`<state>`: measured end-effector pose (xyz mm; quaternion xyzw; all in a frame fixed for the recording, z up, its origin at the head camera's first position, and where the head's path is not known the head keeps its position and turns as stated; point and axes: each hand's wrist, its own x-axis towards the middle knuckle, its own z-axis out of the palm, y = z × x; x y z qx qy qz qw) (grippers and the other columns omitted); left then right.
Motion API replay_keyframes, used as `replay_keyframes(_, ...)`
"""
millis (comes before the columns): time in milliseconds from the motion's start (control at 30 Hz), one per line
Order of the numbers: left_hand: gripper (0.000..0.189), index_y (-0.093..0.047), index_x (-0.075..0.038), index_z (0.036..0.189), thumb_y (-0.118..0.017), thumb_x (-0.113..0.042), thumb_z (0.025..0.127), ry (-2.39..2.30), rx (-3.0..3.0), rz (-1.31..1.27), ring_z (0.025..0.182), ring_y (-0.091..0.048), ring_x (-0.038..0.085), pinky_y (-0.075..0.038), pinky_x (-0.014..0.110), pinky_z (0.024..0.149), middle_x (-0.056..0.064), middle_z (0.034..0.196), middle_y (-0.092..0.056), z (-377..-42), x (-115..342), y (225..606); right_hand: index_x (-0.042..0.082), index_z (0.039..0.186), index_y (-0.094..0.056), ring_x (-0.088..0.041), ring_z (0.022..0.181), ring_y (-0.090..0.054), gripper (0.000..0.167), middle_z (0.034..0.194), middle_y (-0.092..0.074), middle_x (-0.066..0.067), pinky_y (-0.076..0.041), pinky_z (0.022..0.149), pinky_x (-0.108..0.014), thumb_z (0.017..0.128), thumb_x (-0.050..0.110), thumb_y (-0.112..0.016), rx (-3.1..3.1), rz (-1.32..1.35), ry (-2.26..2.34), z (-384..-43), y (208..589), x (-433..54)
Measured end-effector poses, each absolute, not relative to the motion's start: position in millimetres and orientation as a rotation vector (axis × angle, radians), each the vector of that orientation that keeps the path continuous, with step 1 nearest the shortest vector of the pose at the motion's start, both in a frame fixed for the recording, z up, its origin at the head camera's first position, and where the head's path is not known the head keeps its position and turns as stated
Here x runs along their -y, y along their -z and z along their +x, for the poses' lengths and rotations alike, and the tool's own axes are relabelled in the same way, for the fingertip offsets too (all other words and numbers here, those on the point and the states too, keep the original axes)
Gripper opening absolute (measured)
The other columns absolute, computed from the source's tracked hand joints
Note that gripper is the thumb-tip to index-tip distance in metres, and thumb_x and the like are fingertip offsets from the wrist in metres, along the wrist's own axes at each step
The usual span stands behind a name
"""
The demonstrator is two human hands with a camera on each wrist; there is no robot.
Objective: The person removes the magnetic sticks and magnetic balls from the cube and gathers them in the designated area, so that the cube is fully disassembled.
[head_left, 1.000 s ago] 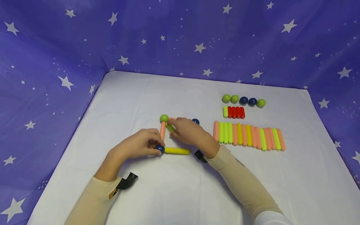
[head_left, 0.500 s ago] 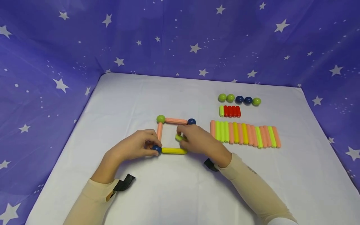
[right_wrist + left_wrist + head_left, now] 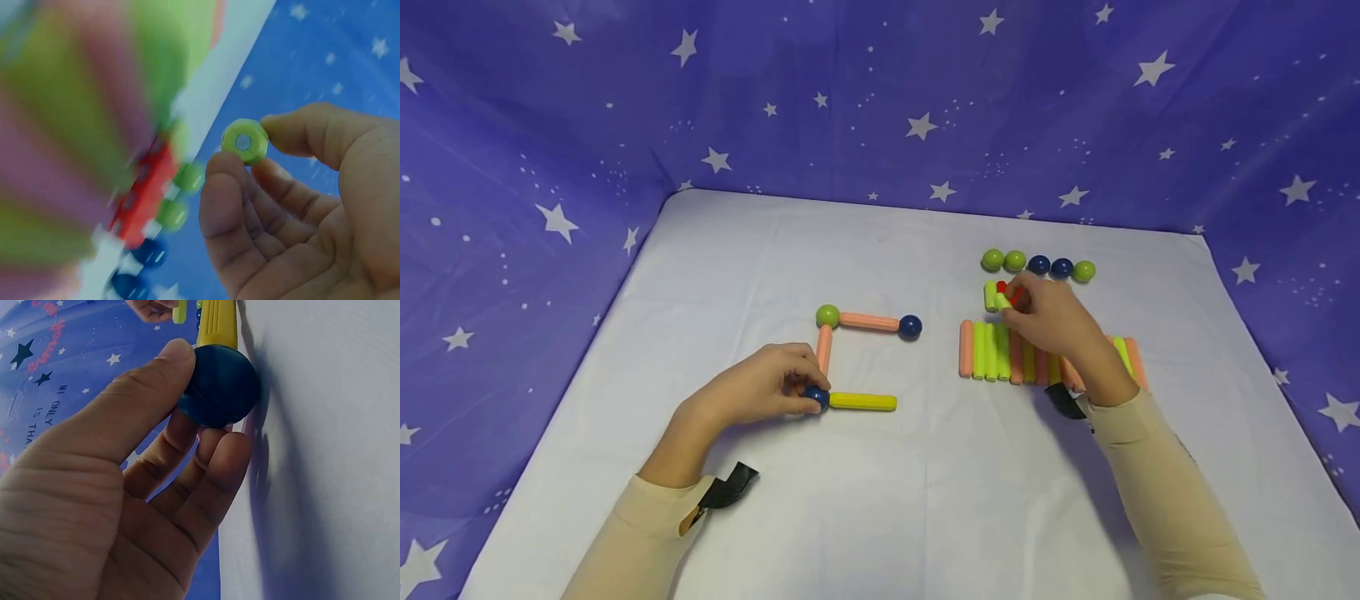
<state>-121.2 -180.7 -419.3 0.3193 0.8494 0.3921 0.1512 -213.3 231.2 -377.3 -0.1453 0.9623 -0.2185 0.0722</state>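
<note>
My left hand pinches a dark blue ball between thumb and fingers at the near left corner of a three-sided frame. From that ball a yellow stick runs right and a pink stick runs away to a green ball. Another pink stick links the green ball to a second blue ball. My right hand pinches a short light green stick, its end with a grey round centre facing the wrist camera. It is over the short red sticks, mostly covering them.
A row of long pink, green and yellow sticks lies at the right, partly under my right forearm. Behind the red sticks, several green and blue balls stand in a line. Another short green stick lies at the red ones' left end. Starry purple cloth hangs behind the table.
My right hand has moved from inside the frame rightward to the short sticks, carrying the short green stick. The frame's back side shows fully now. My left hand stays on its blue ball.
</note>
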Motion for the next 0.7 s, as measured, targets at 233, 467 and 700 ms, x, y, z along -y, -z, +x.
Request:
replay_keyframes(233, 0.020, -0.074, -0.018, 0.100, -0.081, -0.018, 0.081, -1.114, -2.445, 0.929, 0.076, -0.056, 0.016, -0.049, 0.026, 0.066, -0.003, 0.092, -0.060, -121, 181, 419, -0.002, 0.115, -0.054, -0.032, 0.080, -0.062, 0.035, 0.101, -0.064, -0.023, -0.053, 0.064, -0.043, 0.092, 0.024, -0.061, -2.890, -0.145, 0.541, -240, 379, -278)
replay_keyframes(467, 0.020, -0.074, -0.017, 0.100, -0.081, -0.018, 0.081, -1.126, -2.437, 0.926, 0.076, -0.057, 0.015, -0.050, 0.028, 0.067, -0.004, 0.093, -0.060, -121, 183, 419, -0.004, 0.111, -0.055, -0.031, 0.077, -0.056, 0.037, 0.089, -0.063, -0.018, -0.048, 0.066, -0.042, 0.093, 0.027, -0.062, -2.794, 0.025, 0.454, -264, 383, -289)
replay_keyframes(700, 0.021, -0.074, -0.018, 0.101, -0.081, -0.018, 0.081, -1.126, -2.442, 0.933, 0.076, -0.056, 0.014, -0.049, 0.026, 0.066, -0.004, 0.092, -0.060, -122, 184, 420, -0.005, 0.109, -0.057, -0.030, 0.080, -0.054, 0.034, 0.088, -0.063, -0.017, -0.047, 0.069, -0.041, 0.095, 0.026, -0.058, -2.700, 0.050, 0.443, -275, 387, -289)
